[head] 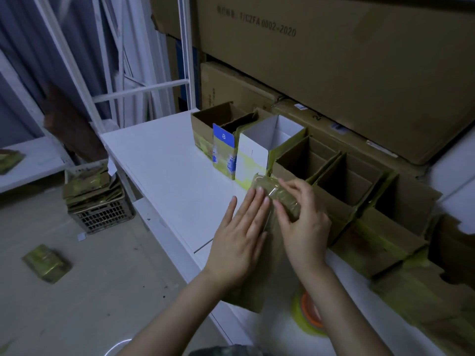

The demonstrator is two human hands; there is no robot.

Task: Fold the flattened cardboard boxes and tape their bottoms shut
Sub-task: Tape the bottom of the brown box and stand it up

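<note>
A small brown cardboard box [272, 194] wrapped in yellowish tape lies on its side on the white table [164, 155], its taped end facing away from me. My left hand [239, 237] lies flat on its left face, fingers straight and together. My right hand [303, 217] presses on the taped end, fingertips curled over the tape. A roll of yellow tape with an orange core [308, 314] lies on the table near my right forearm, partly hidden by the arm.
A row of upright open boxes [341, 176] runs along the back of the table, among them a white one [259, 147] and a blue-labelled one [225, 150]. Large cartons [334, 73] are stacked behind. On the floor, a crate of flattened boxes [95, 196] and one loose box [46, 263].
</note>
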